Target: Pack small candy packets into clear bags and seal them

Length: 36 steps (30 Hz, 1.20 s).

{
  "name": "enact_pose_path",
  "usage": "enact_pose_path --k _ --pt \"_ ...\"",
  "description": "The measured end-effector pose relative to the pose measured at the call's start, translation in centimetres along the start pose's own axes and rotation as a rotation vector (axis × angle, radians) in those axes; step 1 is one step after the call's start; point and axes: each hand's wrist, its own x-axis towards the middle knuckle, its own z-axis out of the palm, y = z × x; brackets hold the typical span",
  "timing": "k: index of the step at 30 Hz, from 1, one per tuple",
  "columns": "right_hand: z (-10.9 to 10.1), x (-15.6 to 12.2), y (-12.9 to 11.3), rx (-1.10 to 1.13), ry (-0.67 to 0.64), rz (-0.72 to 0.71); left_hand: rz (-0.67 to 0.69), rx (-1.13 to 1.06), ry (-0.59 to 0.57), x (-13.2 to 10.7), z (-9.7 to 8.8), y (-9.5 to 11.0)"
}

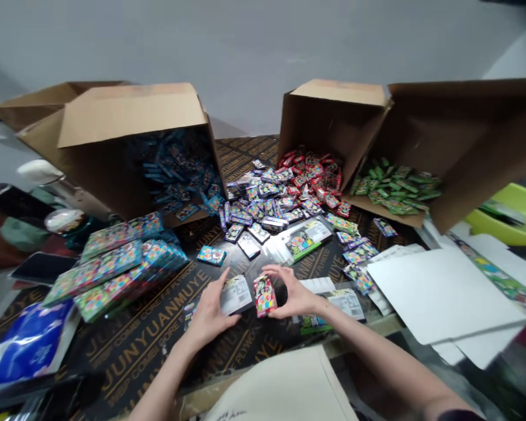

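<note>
Watching our left hand point(208, 313) pinch a white-backed card point(235, 295) while our right hand point(296, 292) loosely cups a red printed packet point(264, 295) above the black tabletop point(144, 333), a slack grip could drop it among the loose purple packets point(263, 199).

Upright red patterned packet point(264, 296) against the right hand point(296, 291), white-backed packet point(235, 294) in the left hand point(208, 313), both near the front of the desk point(144, 345).

Even, bright indoor light fell on the pale wall point(263, 58), while the left cardboard box point(100, 175) held deep shadow inside. Glossy packets point(263, 199) glinted, and wide-angle distortion bent both side edges.
</note>
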Motion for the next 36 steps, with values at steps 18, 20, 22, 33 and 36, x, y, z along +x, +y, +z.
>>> enact_pose_path --k 18,20,22,33,36 --pt "-0.5 -0.6 -2.0 -0.132 0.036 -0.037 -0.016 -0.192 0.009 1.0 -1.0 2.9" --pt "-0.9 -0.5 -1.9 -0.131 -0.019 -0.082 -0.02 -0.166 0.02 1.0 -0.8 2.9" --pt "-2.4 0.0 -0.5 -0.174 0.046 -0.024 -0.015 -0.13 0.03 1.0 -0.6 2.7" --pt "-16.4 0.6 14.7 -0.649 0.532 1.176 -0.03 0.358 0.04 0.8 -0.1 4.4" --pt "-16.4 0.7 14.3 -0.627 0.58 1.041 -0.018 0.427 -0.037 0.9 -0.2 4.7"
